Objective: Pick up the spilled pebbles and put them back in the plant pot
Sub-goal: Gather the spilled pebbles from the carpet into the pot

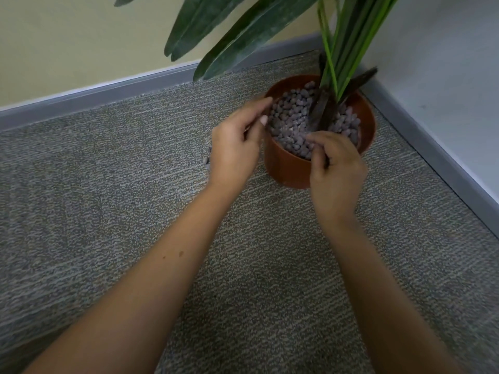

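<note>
Pebbles [291, 117] in pot [283, 168], both hands over.

both forearms are bare with no sleeves, and the hands [235, 147] wear nothing (a small mole marks one forearm).

The pot [286, 168] looks like smooth, matt brown plastic. The pebbles [291, 117] in it are rough, dull grey-purple lumps. The carpet [135, 211] is coarse looped cloth, flecked grey and tan. The leaves [243, 31] are smooth with a faint sheen. The skirting [108, 95] is smooth grey.
</note>
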Available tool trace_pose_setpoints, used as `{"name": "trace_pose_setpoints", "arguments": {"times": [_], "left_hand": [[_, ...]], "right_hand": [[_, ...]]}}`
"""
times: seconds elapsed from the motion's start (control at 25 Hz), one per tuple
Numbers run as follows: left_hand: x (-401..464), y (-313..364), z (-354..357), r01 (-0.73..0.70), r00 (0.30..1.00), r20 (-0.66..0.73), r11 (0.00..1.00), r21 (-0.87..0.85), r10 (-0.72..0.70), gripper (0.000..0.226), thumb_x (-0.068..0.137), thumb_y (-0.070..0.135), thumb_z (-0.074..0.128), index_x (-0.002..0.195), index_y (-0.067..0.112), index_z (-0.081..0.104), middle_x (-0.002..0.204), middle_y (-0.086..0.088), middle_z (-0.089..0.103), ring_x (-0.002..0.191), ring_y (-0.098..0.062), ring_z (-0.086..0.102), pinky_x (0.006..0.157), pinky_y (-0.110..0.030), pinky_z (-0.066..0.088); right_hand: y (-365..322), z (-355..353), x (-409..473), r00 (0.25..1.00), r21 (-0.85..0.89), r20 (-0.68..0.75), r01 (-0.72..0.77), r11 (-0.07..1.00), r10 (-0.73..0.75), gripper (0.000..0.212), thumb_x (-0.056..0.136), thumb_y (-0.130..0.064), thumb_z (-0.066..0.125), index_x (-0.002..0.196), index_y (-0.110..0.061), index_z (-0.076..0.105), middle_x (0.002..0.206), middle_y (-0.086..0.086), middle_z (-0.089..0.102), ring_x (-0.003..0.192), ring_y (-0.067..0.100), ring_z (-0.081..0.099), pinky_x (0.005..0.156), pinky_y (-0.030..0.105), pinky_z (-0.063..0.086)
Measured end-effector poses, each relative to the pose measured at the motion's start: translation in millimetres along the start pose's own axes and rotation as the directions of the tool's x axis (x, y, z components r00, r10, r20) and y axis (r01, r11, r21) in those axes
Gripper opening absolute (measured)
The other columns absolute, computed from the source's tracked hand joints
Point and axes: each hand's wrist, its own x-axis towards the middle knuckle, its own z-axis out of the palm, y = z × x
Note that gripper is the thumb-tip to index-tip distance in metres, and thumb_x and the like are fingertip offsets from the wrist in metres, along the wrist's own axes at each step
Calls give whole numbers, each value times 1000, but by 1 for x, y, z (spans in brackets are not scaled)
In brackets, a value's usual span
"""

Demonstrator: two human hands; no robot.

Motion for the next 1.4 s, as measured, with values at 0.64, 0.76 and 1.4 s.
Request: {"name": "trace_pose_setpoints", "arguments": {"times": [0.64,0.76,1.4], "left_hand": [[-109,-140,-95,165,965,-16,556,815,-262,47,97,27,35,142,15,39,154,-11,33,142,-33,27,113,-53,21],[-110,-142,-95,176,966,-30,565,806,-257,47,98,29,34,143,17,38,155,-8,31,144,-30,24,115,-51,19],[-110,-142,-97,180,970,-42,590,787,-239,48,96,32,33,141,18,42,154,-7,34,143,-28,26,115,-49,19]], "right_hand": [[-39,102,-70,804,174,535,195,965,-258,34,87,-8,65,119,-1,60,129,17,56,120,32,48,99,45,45],[-31,138,-58,602,-5,783,258,966,-157,69,88,-46,59,145,-18,31,157,13,16,143,37,9,113,50,20],[-20,110,-71,720,88,647,256,963,-251,38,70,21,61,102,4,69,113,20,67,104,37,60,80,46,57]]}}
